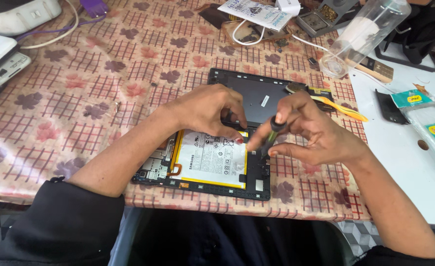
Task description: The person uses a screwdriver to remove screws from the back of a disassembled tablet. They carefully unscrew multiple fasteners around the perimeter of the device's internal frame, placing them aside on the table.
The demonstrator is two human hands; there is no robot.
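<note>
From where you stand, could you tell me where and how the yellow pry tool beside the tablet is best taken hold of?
Grip the yellow pry tool at its free right end, coming from the right. It lies flat, long and thin, on the tablecloth; its left end sits by the opened tablet, close behind the right hand.

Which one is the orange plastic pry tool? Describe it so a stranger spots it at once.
Start at the opened black tablet lying on the leaf-patterned tablecloth. Look past the tablet's upper right corner, beyond the right hand holding a small black screwdriver. There lies the orange plastic pry tool, a thin flat strip, the only bright orange thing among dark parts.
</note>
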